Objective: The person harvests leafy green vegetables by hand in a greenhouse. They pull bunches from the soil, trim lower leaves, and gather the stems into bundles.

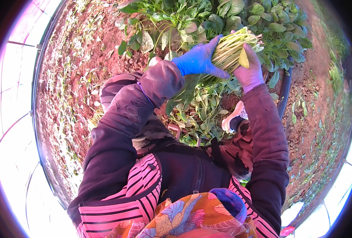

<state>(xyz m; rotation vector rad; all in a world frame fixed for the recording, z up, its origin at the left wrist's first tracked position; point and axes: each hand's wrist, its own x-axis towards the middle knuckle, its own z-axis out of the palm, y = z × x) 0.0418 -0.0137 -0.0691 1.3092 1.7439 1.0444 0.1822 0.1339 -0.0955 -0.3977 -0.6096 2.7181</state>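
Observation:
A thick bunch of leafy greens, its pale stems (231, 50) pointing up and right, is held between both hands at the upper centre. My left hand (201, 58), in a blue glove, wraps the stems from the left, thumb and fingers spread around them. On the right side, my right hand (250, 70) presses against the stem ends; it looks paler, and whether it is gloved is hard to tell. A yellow leaf (243, 58) lies by its thumb. The bunch's dark leaves (183, 92) hang down to the left below my left hand.
Growing leafy plants (253, 17) stand beyond the hands. Loose greens (205, 110) cover the soil between my legs, near a shoe (234, 116). A black hose or pipe (285, 89) runs along the right. Reddish soil (74, 83) with scattered leaves spreads left, towards plastic sheeting (12, 119).

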